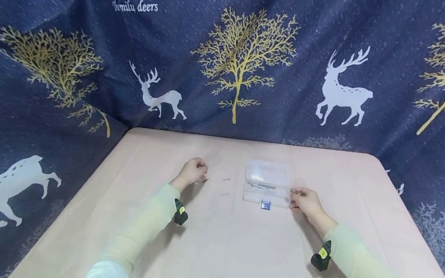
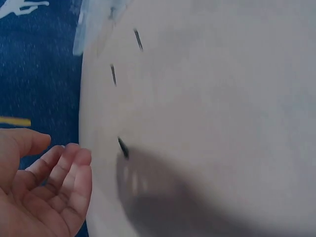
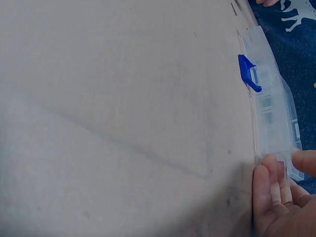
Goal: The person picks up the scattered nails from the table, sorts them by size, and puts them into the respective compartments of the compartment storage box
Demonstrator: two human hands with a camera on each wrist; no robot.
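Note:
A clear plastic box [image 1: 253, 196] with a blue latch [image 1: 265, 205] stands with its lid [image 1: 268, 173] flipped back. Several thin metal pieces [image 1: 262, 186] lie inside it. My right hand [image 1: 307, 202] holds the box's right end, fingers along the side and thumb over the edge [image 3: 289, 197]. My left hand [image 1: 194, 171] hovers at left with loosely curled fingers and nothing in them [image 2: 54, 192]. Below its fingertips lies a small dark, slim piece [image 2: 123, 147]. Two thinner pieces, an upper one [image 1: 226, 179] and a lower one [image 1: 224, 194], rest between that hand and the box.
A pale pink cloth covers the table [image 1: 217, 252]. Behind it and at the sides hangs a dark blue curtain [image 1: 209, 103] with deer and trees. A wrist camera [image 1: 180, 212] sits on the left sleeve, another camera [image 1: 321, 256] on the right.

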